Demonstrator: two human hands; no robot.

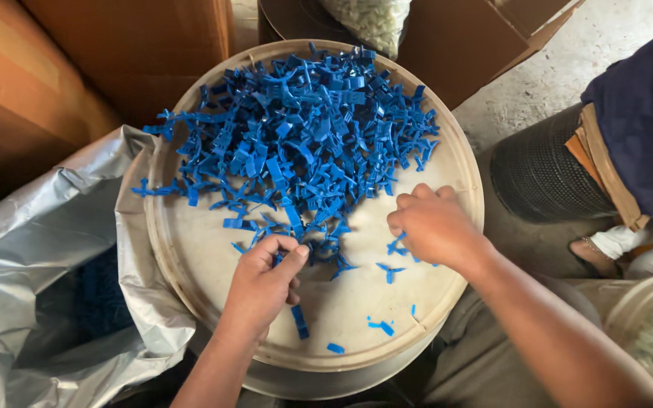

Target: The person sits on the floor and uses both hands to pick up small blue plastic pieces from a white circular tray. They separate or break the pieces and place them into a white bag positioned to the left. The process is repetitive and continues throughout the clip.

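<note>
A heap of small blue plastic parts (304, 128) covers the far half of a round cream tray (198, 249). My left hand (262, 283) rests at the near edge of the heap, thumb and fingers pinched on a blue part, with a blue strip sticking out below the palm. To its right, my right hand (432, 223) curls knuckles-up over a few loose blue parts (391, 270); what lies under its fingers is hidden. Several stray blue bits (379, 326) lie near the tray's front rim.
A silver foil bag (32, 249) hangs open at the left with blue parts inside. Brown cardboard boxes (115, 45) stand behind. A clear bag of pale parts (368, 23) sits at the top. Another person's leg and dark sleeve (636, 128) are at right.
</note>
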